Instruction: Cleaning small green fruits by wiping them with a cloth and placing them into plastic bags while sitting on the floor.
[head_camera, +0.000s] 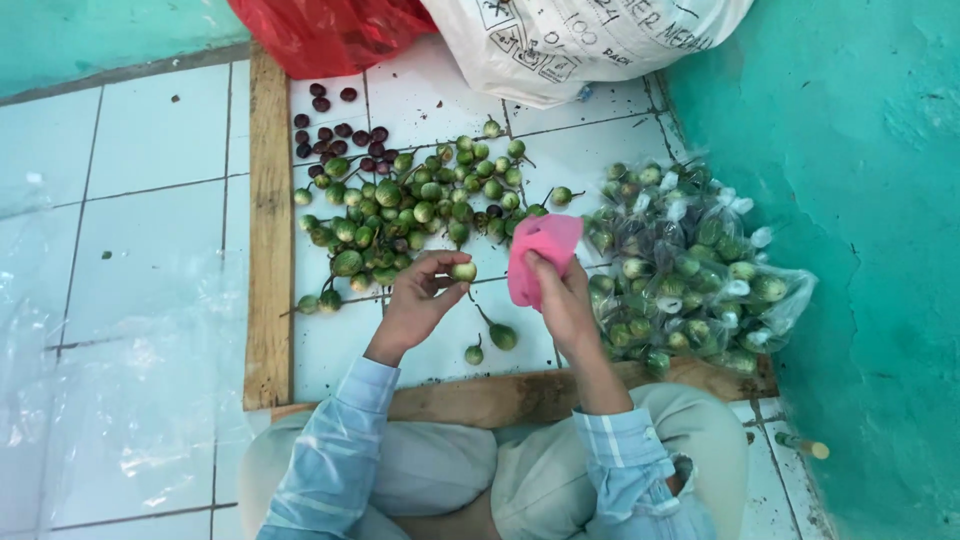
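The grip of the left hand (415, 300) is closed on a small round eggplant (463, 271), pale green and whitish, pinched between thumb and fingertips at the hand's upper right, above the white tiled floor (160, 230). The grip of the right hand (562, 300) is clamped on a pink cloth (540, 252), which is bunched and folded, rising above the fingers and lying just to the right of the held eggplant, near it but apart. Two more small green eggplants (490, 342), one with a thin stem, lie on the tiles below and between the hands. A loose heap of green eggplants (410, 210) spreads on the floor beyond the left hand, with a cluster of dark maroon round fruits (335, 135) at its far left edge. Clear plastic bags filled with eggplants (690, 270) are piled just beside the right hand, against the teal wall (860, 200). A wooden frame (269, 230) borders the tiled patch at left and near the knees.
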